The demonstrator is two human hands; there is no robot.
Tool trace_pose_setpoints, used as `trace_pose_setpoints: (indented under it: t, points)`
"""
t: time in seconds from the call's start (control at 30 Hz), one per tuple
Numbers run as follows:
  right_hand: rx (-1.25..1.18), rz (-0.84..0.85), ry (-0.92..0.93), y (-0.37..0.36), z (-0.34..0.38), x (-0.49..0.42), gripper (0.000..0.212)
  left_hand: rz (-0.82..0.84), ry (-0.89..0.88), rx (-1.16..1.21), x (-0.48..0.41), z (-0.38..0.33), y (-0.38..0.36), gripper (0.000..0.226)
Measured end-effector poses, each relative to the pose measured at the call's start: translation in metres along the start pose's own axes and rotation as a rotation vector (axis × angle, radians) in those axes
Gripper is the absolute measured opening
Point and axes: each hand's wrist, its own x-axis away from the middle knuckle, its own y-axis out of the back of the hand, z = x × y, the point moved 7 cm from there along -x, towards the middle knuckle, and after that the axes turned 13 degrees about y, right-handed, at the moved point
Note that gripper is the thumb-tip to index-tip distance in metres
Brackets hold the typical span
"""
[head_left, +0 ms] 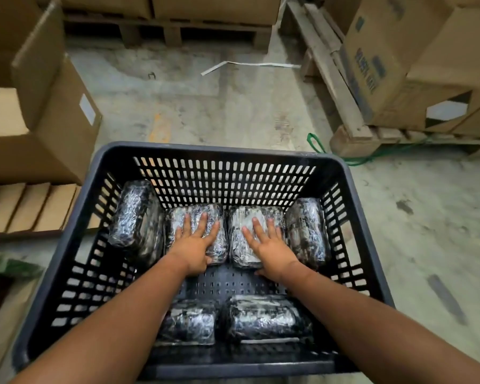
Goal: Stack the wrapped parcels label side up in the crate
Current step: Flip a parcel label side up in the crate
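A dark slotted plastic crate stands on the floor below me. Several parcels wrapped in shiny black film lie inside it. My left hand rests flat, fingers spread, on the left middle parcel. My right hand lies flat on the right middle parcel. Another parcel leans against the left wall and one stands by the right wall. Two more parcels lie near the front, partly hidden by my forearms. I see no labels.
Cardboard boxes are stacked to the left. Printed cartons sit on a wooden pallet at the right. A green strap and a white strip lie on the concrete floor beyond the crate.
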Motion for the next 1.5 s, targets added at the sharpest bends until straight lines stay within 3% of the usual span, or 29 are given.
trace_pose_setpoints:
  t: [0.23, 0.43, 0.53, 0.63, 0.8, 0.9, 1.03, 1.17, 1.27, 1.4, 1.5]
  points:
    - [-0.260, 0.017, 0.038, 0.038, -0.004, 0.003, 0.106, 0.008, -0.026, 0.057, 0.005, -0.004, 0.008, 0.102]
    - [-0.404, -0.215, 0.060, 0.090, -0.018, 0.019, 0.077, 0.047, -0.086, 0.182, 0.010, -0.009, 0.020, 0.094]
    - [-0.525, -0.303, 0.036, 0.113, -0.025, 0.027, 0.069, 0.008, -0.174, 0.429, 0.019, -0.018, 0.048, 0.093]
    - [-0.809, -0.279, 0.110, 0.125, -0.027, 0.036, 0.061, -0.095, -0.277, 0.701, 0.035, -0.030, 0.092, 0.097]
    - [-1.058, -0.299, 0.145, 0.148, -0.033, 0.058, 0.054, -0.121, -0.383, 0.870, 0.059, -0.053, 0.128, 0.042]
    - [-1.053, -0.380, 0.139, 0.164, -0.030, 0.068, 0.059, -0.143, -0.367, 0.952, 0.063, -0.050, 0.133, 0.030]
    - [-0.848, -0.655, 0.070, 0.185, -0.027, 0.081, 0.067, -0.184, -0.285, 1.019, 0.059, -0.026, 0.140, 0.021]
    - [-0.622, -0.855, 0.048, 0.172, -0.006, 0.092, 0.097, -0.221, -0.234, 1.200, 0.057, -0.004, 0.142, 0.011]
    - [-0.648, -0.893, 0.150, 0.154, 0.008, 0.088, 0.108, -0.200, -0.226, 1.309, 0.056, -0.003, 0.141, 0.027]
    - [-0.742, -0.963, 0.091, 0.152, -0.005, 0.087, 0.092, -0.294, -0.259, 1.333, 0.057, -0.014, 0.142, 0.053]
    - [-0.850, -0.968, 0.101, 0.149, -0.021, 0.086, 0.079, -0.278, -0.401, 1.246, 0.065, -0.033, 0.142, 0.079]
